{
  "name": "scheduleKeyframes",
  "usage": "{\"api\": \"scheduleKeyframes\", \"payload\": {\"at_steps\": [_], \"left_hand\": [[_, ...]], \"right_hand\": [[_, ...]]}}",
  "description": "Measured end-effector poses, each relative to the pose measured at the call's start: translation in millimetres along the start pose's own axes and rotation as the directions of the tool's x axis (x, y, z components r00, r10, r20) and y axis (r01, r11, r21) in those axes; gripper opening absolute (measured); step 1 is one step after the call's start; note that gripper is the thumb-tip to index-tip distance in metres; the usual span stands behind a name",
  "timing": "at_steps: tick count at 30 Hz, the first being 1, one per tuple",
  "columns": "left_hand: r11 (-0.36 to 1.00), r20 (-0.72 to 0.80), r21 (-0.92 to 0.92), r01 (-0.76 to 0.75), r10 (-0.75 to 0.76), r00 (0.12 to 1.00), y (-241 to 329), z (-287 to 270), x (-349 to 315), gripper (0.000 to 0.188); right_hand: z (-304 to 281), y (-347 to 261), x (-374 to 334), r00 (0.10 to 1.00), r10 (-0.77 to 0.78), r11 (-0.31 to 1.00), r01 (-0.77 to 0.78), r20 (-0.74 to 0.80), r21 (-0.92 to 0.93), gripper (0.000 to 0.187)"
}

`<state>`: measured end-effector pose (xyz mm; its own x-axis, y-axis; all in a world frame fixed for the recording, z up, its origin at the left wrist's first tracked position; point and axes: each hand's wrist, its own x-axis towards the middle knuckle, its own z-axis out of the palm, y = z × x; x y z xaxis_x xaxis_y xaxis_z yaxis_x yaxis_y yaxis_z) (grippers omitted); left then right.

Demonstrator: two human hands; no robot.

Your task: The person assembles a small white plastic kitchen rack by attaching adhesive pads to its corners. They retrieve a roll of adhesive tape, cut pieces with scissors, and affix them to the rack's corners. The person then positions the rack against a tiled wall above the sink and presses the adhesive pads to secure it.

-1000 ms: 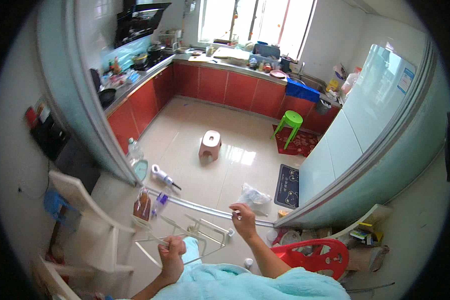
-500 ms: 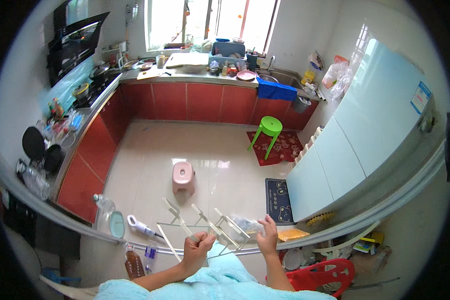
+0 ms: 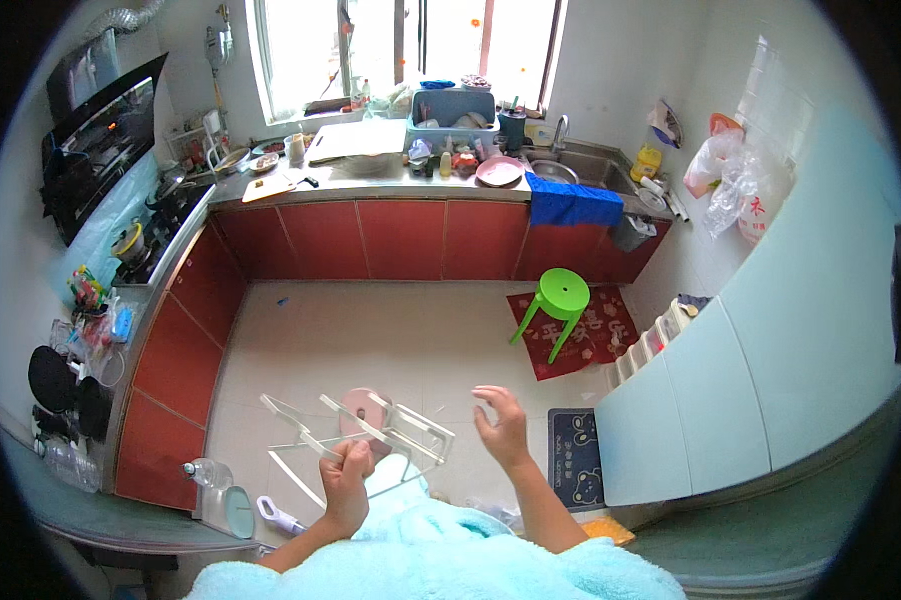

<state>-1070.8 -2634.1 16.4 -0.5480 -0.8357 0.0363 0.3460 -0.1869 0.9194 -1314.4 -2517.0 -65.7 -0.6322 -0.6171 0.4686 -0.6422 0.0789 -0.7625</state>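
Note:
Out in front of me, my left hand (image 3: 347,488) is closed round a bar of a white open-frame rack (image 3: 419,432). Its slim bars and bent arms spread to both sides of the fist, and its exact kind is hard to make out. My right hand (image 3: 501,428) is raised to the right of the rack, fingers apart and slightly curled, touching nothing. Beyond the rack, and partly hidden by it, stands a small pink stool (image 3: 368,405) on the tiled floor.
A green stool (image 3: 563,292) stands on a red mat (image 3: 596,335); a dark mat (image 3: 574,460) lies by the pale blue fridge (image 3: 716,400). Red cabinets (image 3: 401,240) line the back and left. A clear bottle (image 3: 209,473) and a white-purple appliance (image 3: 279,514) are low left.
My body has moved forward into the kitchen, so the pink stool appears nearer, behind the rack. The rack stays in my left hand; my right hand remains free.

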Motion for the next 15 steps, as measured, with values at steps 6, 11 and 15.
{"api": "scheduleKeyframes", "payload": {"at_steps": [6, 11, 15], "left_hand": [[0.999, -0.002, 0.028, 0.021, -0.021, 1.000, -45.5, 43.6, 165.6, 0.043], [0.995, 0.082, -0.066, 0.081, -0.076, 0.994, -91.0, 84.2, 323.4, 0.044], [0.989, 0.173, -0.050, 0.138, -0.128, 0.977, -109.8, 126.8, 445.9, 0.045]], "right_hand": [[23.0, 57.9, 94.7, 0.999, 0.026, 0.999, -0.027, -0.019, -0.042, 0.019], [19.4, 161.6, 181.5, 0.948, 0.284, 0.951, -0.297, -0.142, -0.080, 0.013], [15.4, 209.8, 277.7, 0.895, 0.383, 0.909, -0.409, -0.229, -0.077, 0.013]]}}
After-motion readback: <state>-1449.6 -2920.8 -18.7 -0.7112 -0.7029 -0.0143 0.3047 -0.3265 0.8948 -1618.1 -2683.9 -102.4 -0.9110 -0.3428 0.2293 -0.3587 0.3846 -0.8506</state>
